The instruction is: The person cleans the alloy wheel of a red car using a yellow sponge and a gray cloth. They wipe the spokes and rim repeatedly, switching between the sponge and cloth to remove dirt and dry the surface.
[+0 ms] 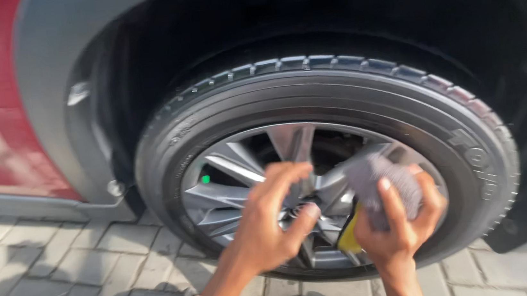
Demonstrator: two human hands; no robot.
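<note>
A grey ribbed microfibre wash pad with a yellow edge (380,191) sits bunched against the silver spoked alloy wheel (233,170) at about four o'clock from the hub, the right hand (396,219) clenched around it, fingers over its top. The left hand (267,221) reaches up from six o'clock, fingers loosely curled and empty at the hub. The black rubber tyre (336,96) rings both, with grey paving bricks (43,272) open at eight o'clock.
</note>
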